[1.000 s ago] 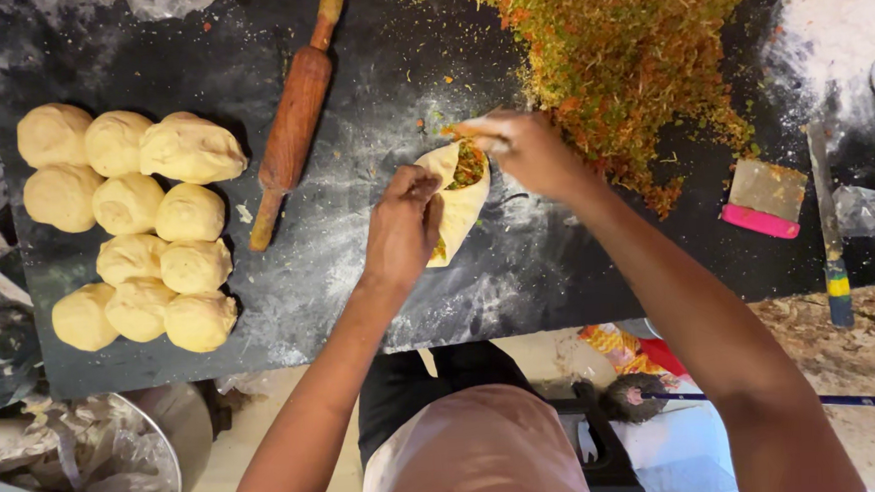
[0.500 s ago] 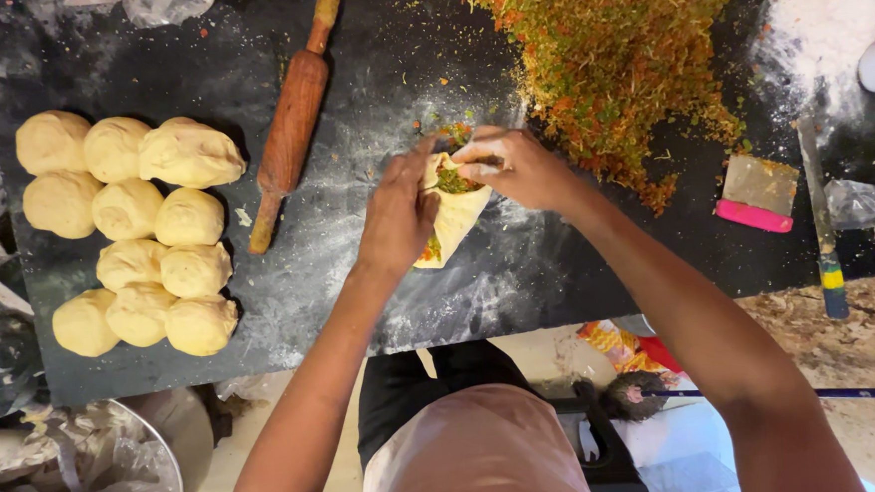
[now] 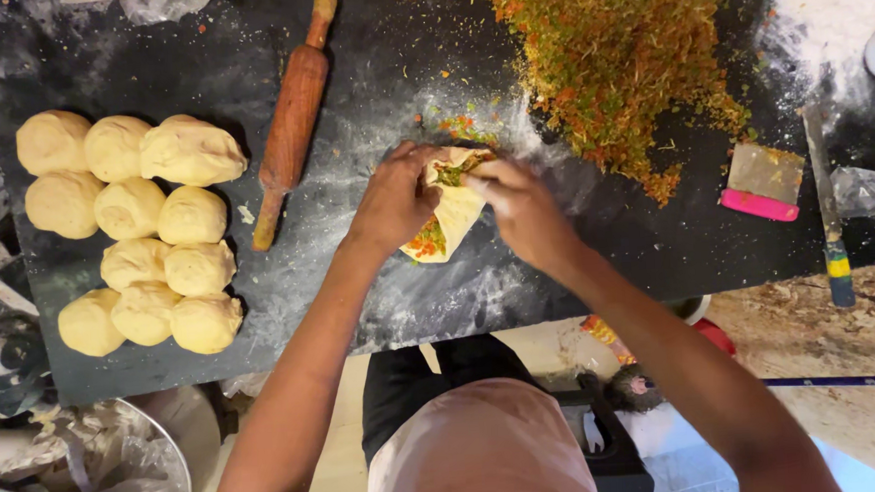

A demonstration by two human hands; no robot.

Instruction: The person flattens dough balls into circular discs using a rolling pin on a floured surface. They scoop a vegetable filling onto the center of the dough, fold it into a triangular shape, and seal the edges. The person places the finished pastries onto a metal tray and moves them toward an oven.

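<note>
Both hands are on the wrap [image 3: 453, 211] near the middle of the black slab [image 3: 658, 254]. Left hand [image 3: 392, 200] is curled round its left edge, fingers closed on the dough. Right hand [image 3: 520, 207] pinches the top flap from about 3 o'clock, fingertips shut on it. Orange and green filling shows at the wrap's top and bottom ends. Big filling pile [image 3: 617, 57] sits at 1 o'clock of the wrap, rolling pin [image 3: 291, 119] at 10 o'clock, dough balls [image 3: 137, 227] way off at 9 o'clock. Pink-edged scraper [image 3: 761, 181] lies at 3 o'clock, a knife [image 3: 828, 211] just beside it
</note>
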